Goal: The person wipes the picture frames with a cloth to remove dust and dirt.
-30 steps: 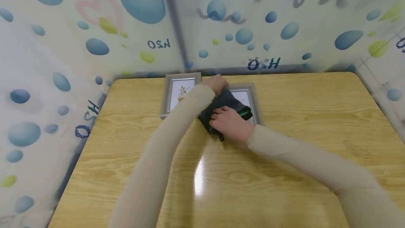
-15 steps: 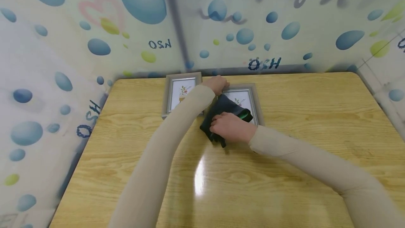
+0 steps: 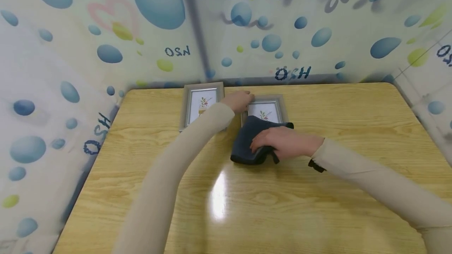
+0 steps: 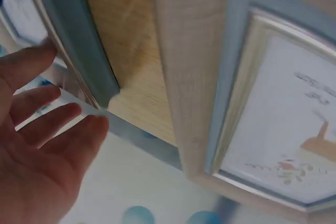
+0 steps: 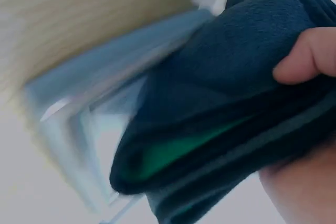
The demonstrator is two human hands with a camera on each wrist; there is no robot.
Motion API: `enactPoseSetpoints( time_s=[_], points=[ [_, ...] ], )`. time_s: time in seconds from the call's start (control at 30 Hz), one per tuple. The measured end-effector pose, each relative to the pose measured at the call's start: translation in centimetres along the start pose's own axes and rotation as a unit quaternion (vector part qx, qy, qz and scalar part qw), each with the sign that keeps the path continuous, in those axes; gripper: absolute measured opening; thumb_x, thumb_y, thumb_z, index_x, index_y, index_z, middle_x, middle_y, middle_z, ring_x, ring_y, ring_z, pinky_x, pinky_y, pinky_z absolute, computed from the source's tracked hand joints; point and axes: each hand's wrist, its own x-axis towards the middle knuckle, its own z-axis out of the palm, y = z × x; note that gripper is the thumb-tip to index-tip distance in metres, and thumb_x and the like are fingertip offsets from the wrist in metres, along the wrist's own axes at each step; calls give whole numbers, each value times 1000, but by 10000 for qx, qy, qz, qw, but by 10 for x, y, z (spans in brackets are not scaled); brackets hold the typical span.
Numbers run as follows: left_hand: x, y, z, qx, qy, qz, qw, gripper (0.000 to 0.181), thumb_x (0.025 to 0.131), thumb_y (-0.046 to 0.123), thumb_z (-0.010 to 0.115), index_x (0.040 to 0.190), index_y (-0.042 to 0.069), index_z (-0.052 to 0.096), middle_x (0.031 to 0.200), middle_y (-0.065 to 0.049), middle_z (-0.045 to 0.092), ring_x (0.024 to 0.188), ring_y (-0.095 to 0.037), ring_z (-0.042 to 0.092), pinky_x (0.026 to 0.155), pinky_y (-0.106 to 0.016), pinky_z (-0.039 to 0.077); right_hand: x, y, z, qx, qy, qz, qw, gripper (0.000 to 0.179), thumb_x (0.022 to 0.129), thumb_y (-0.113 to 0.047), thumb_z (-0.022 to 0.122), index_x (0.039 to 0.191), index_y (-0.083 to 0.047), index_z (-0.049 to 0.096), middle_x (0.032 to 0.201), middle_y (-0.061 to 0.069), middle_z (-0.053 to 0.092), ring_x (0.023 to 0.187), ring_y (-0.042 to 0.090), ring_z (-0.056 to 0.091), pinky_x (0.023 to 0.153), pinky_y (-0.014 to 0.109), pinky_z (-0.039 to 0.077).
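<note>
Two grey-framed pictures lie on the table. My left hand holds the top left corner of the right picture frame. In the left wrist view, the thumb lies on that frame and the other fingers reach along its top edge, loosely bent. My right hand grips a folded dark blue cloth with green showing inside its fold in the right wrist view. The cloth covers the lower part of the right frame. The left picture frame is partly hidden by my left sleeve.
The wooden table extends to both sides and towards me. A patterned wall with blue and green spots stands right behind the table's back edge. A dark band shows below my right cuff.
My right hand has moved right and slightly towards me with the cloth, uncovering the upper part of the right frame. My left hand stays at the frame's corner.
</note>
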Motion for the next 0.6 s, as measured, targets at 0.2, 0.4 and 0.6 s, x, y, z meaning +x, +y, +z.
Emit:
enactPoseSetpoints(
  time_s=[0.2, 0.4, 0.6],
  points=[
    [-46, 21, 7, 583, 613, 261, 9961, 25, 95, 13, 60, 119, 7, 65, 124, -9, 60, 105, -24, 61, 79, -37, 54, -38, 21, -26, 221, 760, 535, 9954, 39, 83, 13, 61, 115, -8, 67, 114, 6, 66, 106, 27, 61, 89, 48, 48],
    [-88, 44, 21, 674, 744, 412, 9941, 31, 93, 29, 64, 116, 9, 66, 114, -6, 65, 97, -21, 64, 68, -35, 57, -70, 45, -60, 82, 1311, 1321, 9825, 41, 80, 16, 64, 113, -8, 67, 110, 12, 66, 98, 31, 61, 83, 52, 47],
    [-105, 64, 37, 934, 691, 631, 9912, 47, 90, 52, 60, 114, 11, 66, 107, -4, 66, 94, -20, 62, 69, -32, 55, -91, 66, -75, -582, 1568, 2524, 9531, 34, 80, 16, 61, 110, 0, 66, 106, 18, 66, 90, 34, 59, 81, 54, 47]
  ],
)
